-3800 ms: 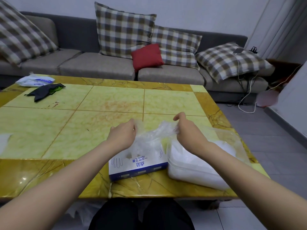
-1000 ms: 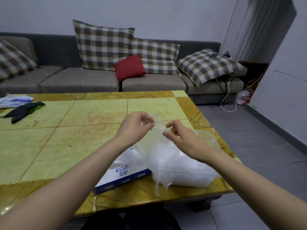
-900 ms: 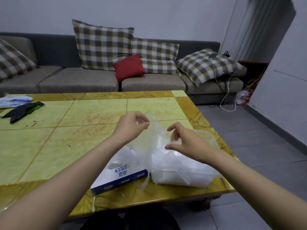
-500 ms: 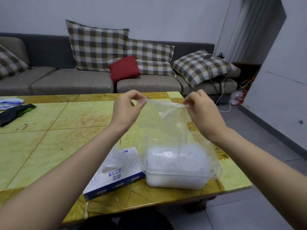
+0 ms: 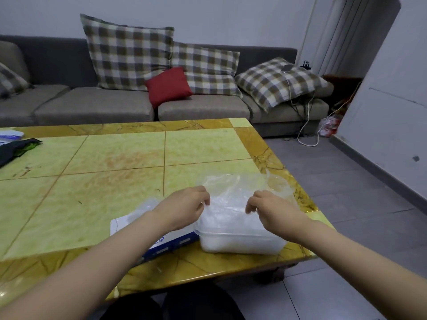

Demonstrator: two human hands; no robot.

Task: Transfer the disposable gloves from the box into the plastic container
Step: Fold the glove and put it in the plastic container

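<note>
A clear plastic container (image 5: 240, 243) full of white-looking gloves sits near the table's front right corner. A thin transparent disposable glove (image 5: 231, 192) lies spread over its top. My left hand (image 5: 184, 209) pinches the glove's near left edge and my right hand (image 5: 268, 207) pinches its near right edge, both low over the container. The white and blue glove box (image 5: 161, 241) lies just left of the container, partly hidden under my left forearm, with a bit of clear plastic (image 5: 145, 205) sticking out of its opening.
The yellow-green tiled table (image 5: 115, 167) has a dark cloth (image 5: 13, 148) and a white packet (image 5: 9, 135) at its far left edge. A grey sofa (image 5: 92, 105) with checked and red cushions stands behind. Cables trail on the floor at right.
Both hands came down from chest height, where they held the glove stretched open, to the container's top. The glove now lies over the pile inside.
</note>
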